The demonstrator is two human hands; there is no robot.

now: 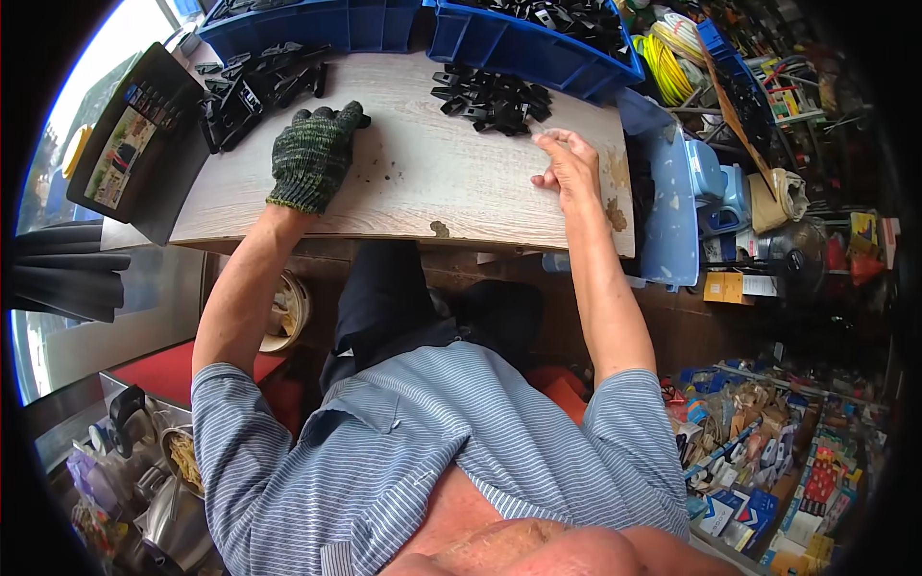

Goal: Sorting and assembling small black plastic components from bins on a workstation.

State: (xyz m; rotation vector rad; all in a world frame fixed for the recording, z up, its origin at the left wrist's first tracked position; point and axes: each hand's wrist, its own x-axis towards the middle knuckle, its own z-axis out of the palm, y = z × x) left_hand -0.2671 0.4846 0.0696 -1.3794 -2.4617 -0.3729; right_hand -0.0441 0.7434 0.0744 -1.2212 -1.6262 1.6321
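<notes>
Black plastic parts, 12 o'clock | prob light, stiff, slick; I'd grab the sides | right hand 1 o'clock, gloved left hand 11 o'clock, can't tell either grip tbh

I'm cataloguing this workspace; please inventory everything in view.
table: one, pale, centre
heaps of black parts: two, black, table's far side
large bins: two, blue, along table's far edge
screen device: one, black-framed, left of table
coil: one, yellow, right of bins
large tub: one, light blue, right of table
bucket: one, pale, below table's left
metal vessel: one, silver, lower left
packaged goods: many, mixed colours, right side, too small to itemise
shirt: one, blue-and-white striped, lower centre
trousers: one pair, dark, below table
left hand: one, dark-green gloved, table's left
right hand: one, bare, beside right-hand heap
</notes>
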